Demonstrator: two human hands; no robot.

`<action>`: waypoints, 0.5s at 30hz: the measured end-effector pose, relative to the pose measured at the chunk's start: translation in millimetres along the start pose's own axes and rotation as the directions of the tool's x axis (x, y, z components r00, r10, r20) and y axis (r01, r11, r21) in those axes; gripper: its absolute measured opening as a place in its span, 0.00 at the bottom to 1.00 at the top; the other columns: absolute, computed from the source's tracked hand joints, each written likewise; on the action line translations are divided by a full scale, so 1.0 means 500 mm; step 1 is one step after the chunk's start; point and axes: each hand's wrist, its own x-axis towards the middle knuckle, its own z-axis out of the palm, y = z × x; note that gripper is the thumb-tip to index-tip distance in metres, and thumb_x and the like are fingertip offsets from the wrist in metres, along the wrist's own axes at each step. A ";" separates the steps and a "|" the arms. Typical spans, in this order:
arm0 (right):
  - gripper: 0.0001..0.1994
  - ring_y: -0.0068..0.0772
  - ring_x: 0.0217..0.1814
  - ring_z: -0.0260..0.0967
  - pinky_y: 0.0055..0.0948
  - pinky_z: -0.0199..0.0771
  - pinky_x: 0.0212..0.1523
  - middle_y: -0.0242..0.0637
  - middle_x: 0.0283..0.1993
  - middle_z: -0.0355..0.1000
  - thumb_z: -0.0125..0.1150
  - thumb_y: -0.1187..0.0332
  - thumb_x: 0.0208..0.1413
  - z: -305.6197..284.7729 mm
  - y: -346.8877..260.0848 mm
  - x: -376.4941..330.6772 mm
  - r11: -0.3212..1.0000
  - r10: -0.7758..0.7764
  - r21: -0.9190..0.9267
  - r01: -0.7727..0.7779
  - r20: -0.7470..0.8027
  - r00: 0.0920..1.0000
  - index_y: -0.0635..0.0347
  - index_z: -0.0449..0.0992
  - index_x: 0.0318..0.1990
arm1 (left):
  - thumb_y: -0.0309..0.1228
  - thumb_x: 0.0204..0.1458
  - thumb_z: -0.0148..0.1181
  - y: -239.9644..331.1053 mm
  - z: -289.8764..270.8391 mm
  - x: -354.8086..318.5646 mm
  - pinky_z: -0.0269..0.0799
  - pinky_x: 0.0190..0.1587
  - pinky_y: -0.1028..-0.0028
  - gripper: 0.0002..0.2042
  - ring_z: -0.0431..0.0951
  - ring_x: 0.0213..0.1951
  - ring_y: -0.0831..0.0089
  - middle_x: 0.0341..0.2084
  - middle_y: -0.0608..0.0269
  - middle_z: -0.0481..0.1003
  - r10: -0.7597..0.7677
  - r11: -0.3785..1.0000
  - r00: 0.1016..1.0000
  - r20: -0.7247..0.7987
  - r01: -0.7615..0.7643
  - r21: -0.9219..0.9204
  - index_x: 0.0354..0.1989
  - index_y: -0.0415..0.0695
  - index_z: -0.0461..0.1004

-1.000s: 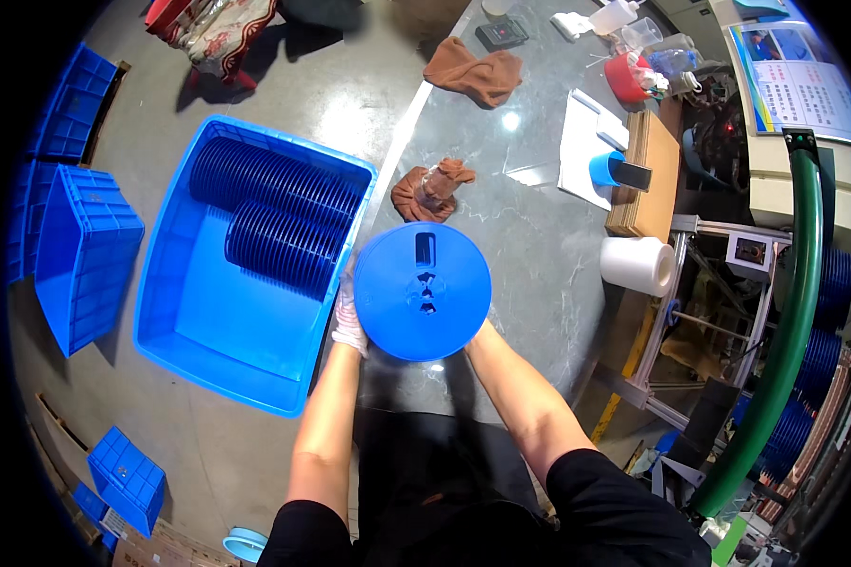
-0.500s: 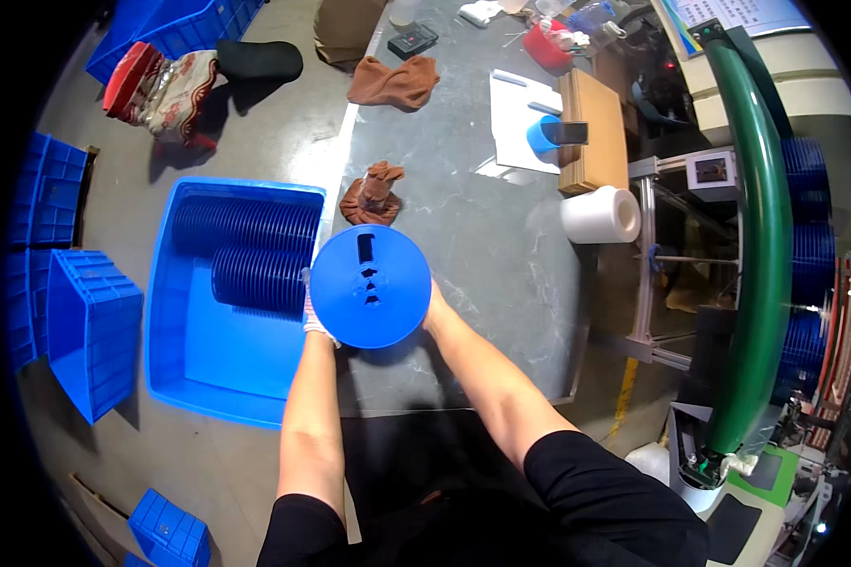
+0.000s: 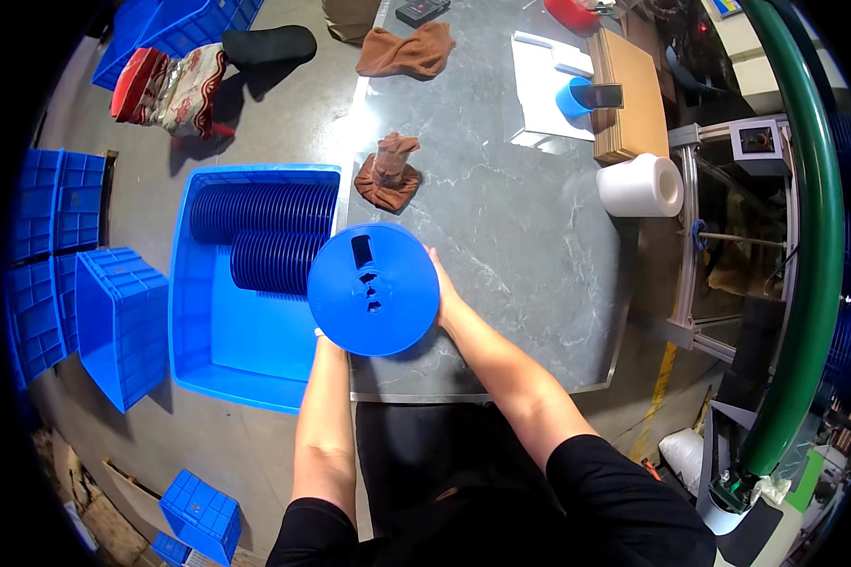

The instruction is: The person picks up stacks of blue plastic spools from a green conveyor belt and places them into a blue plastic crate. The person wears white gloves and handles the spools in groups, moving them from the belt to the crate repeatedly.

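Note:
Between my two hands is a round blue plastic reel (image 3: 373,312), its flat face up, with one rectangular slot and several small cut-outs near its centre. My right hand (image 3: 447,291) grips its right edge, fingers mostly hidden beneath. Of my left hand (image 3: 322,336), only a bit shows at the lower left edge; the reel covers the rest. Left of the table, a blue tub (image 3: 241,380) holds two rows of similar dark blue discs (image 3: 265,212) standing on edge. The held reel overlaps the tub's right rim in the view.
On the grey marbled table (image 3: 511,321) lie a bundled brown cloth (image 3: 388,175), another brown cloth (image 3: 407,51), a white roll (image 3: 639,186), a blue cup (image 3: 573,97) and a cardboard stack (image 3: 628,94). A green roller (image 3: 808,236) stands at right; blue crates (image 3: 123,326) at left.
The whole view has shifted, with table items now farther up and right. The reel stays held in both hands; less of my left hand shows beside it.

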 end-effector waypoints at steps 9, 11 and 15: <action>0.39 0.36 0.73 0.30 0.39 0.35 0.69 0.33 0.72 0.33 0.33 0.35 0.56 0.019 -0.061 -0.004 0.996 0.077 -0.045 -0.076 0.033 0.996 0.48 0.38 0.68 | 0.46 0.58 0.42 0.004 0.009 0.001 0.67 0.51 0.69 0.22 0.69 0.48 0.67 0.50 0.62 0.69 0.090 0.982 0.978 -0.190 -0.056 0.179 0.55 0.46 0.64; 0.40 0.36 0.74 0.27 0.42 0.32 0.69 0.33 0.73 0.31 0.31 0.34 0.55 0.025 -0.061 -0.069 0.984 -0.083 -0.160 0.081 -0.006 0.996 0.47 0.37 0.69 | 0.56 0.55 0.40 0.019 0.052 -0.021 0.62 0.55 0.65 0.29 0.66 0.51 0.64 0.53 0.61 0.66 0.035 0.999 0.964 -0.265 -0.032 0.013 0.57 0.46 0.62; 0.40 0.38 0.74 0.24 0.47 0.24 0.68 0.36 0.73 0.32 0.28 0.33 0.55 -0.058 -0.019 -0.224 0.939 0.003 -0.334 -0.084 -0.235 0.972 0.49 0.41 0.68 | 0.66 0.51 0.34 -0.012 0.055 -0.104 0.46 0.64 0.59 0.40 0.55 0.61 0.59 0.62 0.58 0.57 0.064 0.982 0.974 -0.219 -0.101 -0.160 0.63 0.45 0.54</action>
